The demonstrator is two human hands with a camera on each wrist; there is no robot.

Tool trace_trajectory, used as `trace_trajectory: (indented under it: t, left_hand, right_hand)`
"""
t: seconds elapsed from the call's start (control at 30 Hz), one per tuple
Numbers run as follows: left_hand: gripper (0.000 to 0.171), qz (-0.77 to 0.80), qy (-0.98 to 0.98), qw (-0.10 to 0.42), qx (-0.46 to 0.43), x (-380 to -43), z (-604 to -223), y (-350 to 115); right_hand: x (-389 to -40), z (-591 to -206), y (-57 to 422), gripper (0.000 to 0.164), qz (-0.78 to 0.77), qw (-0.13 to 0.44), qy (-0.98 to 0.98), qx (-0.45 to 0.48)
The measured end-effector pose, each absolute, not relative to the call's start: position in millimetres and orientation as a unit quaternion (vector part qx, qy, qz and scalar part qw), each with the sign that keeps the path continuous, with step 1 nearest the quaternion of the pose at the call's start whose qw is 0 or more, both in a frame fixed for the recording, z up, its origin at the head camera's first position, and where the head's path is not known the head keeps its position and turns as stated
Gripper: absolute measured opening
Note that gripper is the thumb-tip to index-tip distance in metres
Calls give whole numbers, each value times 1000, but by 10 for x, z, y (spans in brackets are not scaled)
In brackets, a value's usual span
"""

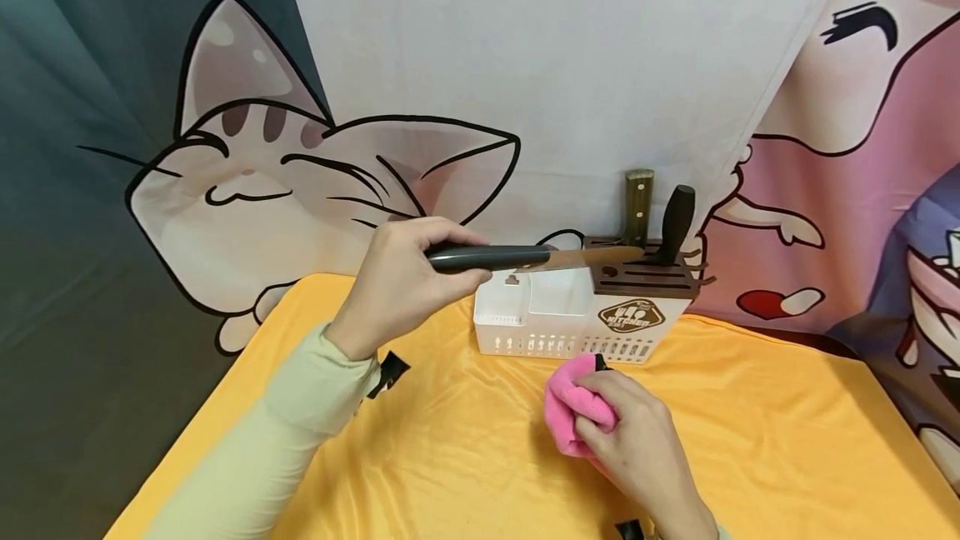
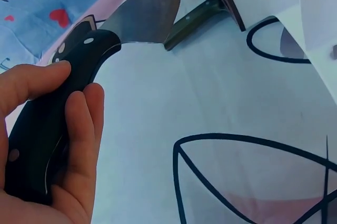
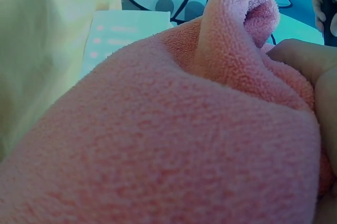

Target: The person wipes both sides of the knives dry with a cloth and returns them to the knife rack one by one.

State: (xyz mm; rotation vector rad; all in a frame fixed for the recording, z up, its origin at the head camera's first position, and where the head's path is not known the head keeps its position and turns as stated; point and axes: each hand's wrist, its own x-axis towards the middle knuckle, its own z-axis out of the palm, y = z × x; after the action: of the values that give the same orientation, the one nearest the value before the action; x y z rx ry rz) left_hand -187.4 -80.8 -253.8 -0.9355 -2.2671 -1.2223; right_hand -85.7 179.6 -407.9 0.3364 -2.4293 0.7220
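My left hand (image 1: 401,286) grips a knife by its dark riveted handle (image 1: 487,257), thumb on one side and fingers on the other. The knife's blade (image 2: 150,16) points right in the head view, above the white kitchen rack (image 1: 528,344) with its brown slotted top. Lower right, my right hand (image 1: 637,444) holds a bunched pink cloth (image 1: 562,419) in front of the rack. In the right wrist view the fluffy cloth (image 3: 158,145) fills most of the picture and hides part of that hand.
Two other knives stand in the rack's slots, one with a wooden handle (image 1: 637,207) and one with a black handle (image 1: 678,219). A yellow cloth (image 1: 450,457) covers the table. Behind hangs a curtain (image 1: 555,65) printed with cartoon animals.
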Motion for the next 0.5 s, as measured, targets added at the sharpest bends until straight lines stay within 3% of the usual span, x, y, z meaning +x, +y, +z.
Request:
trace_trajectory:
  t: [0.5]
  left_hand:
    - [14, -358, -853, 141, -352, -2072, -2260, -593]
  right_hand:
    - [-863, -4087, 1795, 37, 271, 295, -907, 128]
